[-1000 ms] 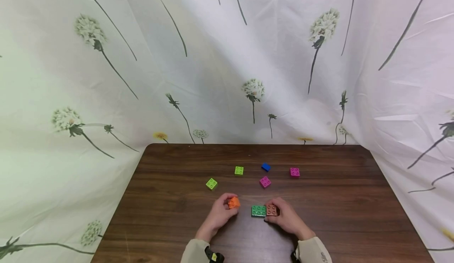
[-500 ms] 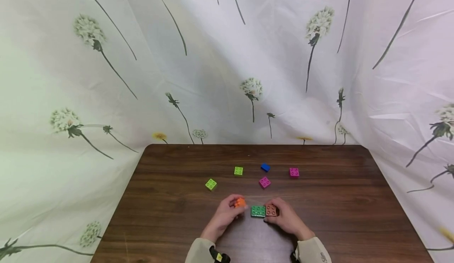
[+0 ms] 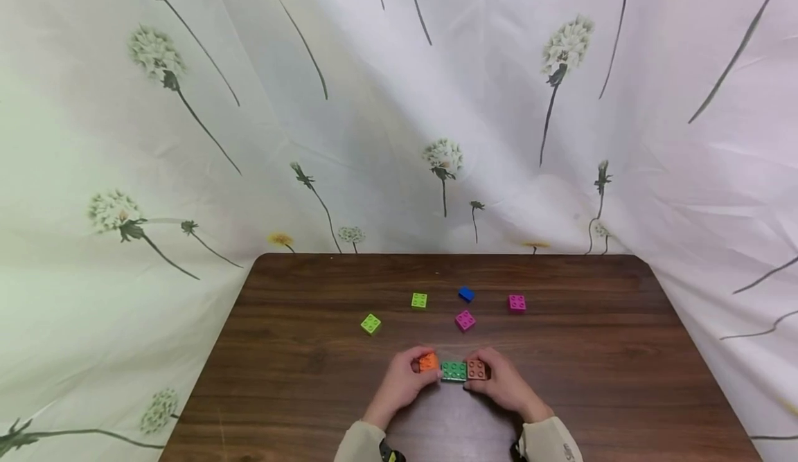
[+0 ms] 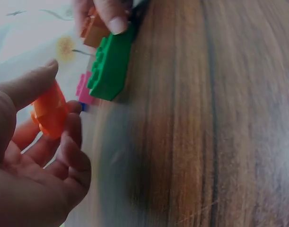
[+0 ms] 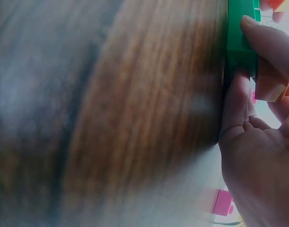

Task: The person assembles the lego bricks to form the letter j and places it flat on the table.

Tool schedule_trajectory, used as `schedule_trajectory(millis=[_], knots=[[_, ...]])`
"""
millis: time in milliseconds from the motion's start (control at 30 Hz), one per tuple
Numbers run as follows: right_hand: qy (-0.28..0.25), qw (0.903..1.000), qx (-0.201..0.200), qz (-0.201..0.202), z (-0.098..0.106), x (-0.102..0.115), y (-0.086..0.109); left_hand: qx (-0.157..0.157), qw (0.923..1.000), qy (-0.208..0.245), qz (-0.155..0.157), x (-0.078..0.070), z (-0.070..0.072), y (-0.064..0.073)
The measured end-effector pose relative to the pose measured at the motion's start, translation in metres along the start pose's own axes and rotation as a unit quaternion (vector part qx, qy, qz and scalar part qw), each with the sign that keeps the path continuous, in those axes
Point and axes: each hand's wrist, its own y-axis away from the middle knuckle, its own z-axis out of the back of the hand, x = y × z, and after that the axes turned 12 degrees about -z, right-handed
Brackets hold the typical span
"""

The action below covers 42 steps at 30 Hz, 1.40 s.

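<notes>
Orange brick (image 3: pixel 428 362): pinched by the left hand (image 3: pixel 402 380), just left of the green brick (image 3: pixel 454 371)
Right hand (image 3: pixel 508 383): grasping the green brick's right end, by the brown brick (image 3: pixel 476 370)
Beyond the green brick: 2 lime bricks (image 3: pixel 420 300), 2 magenta bricks (image 3: pixel 465 321), 1 blue brick (image 3: pixel 466 294)

A green brick (image 3: pixel 454 371) is blocking the way between my left hand (image 3: pixel 401 380) and right hand (image 3: pixel 505 383). Open wood is stretching toward the surface's (image 3: pixel 280 379) left and right edges; toward its far edge, lime bricks (image 3: pixel 370 324), magenta bricks (image 3: pixel 465 321) and a blue brick (image 3: pixel 466 294) are leaving me gaps.
</notes>
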Motion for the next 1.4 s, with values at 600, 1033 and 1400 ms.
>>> schedule_trajectory(millis=[600,1033,1400], knots=[[-0.007,1.0,0.006,-0.002,0.0,0.0,0.0,0.003,0.9895,-0.119,-0.082,-0.007,-0.018,-0.002],[-0.012,0.9999,0.006,0.003,0.0,-0.001,0.002,0.037,0.9874,-0.145,-0.052,-0.009,-0.021,-0.008],[-0.016,0.9998,0.009,0.001,0.001,0.001,0.002,0.046,0.9816,-0.171,-0.072,-0.013,-0.023,-0.01]])
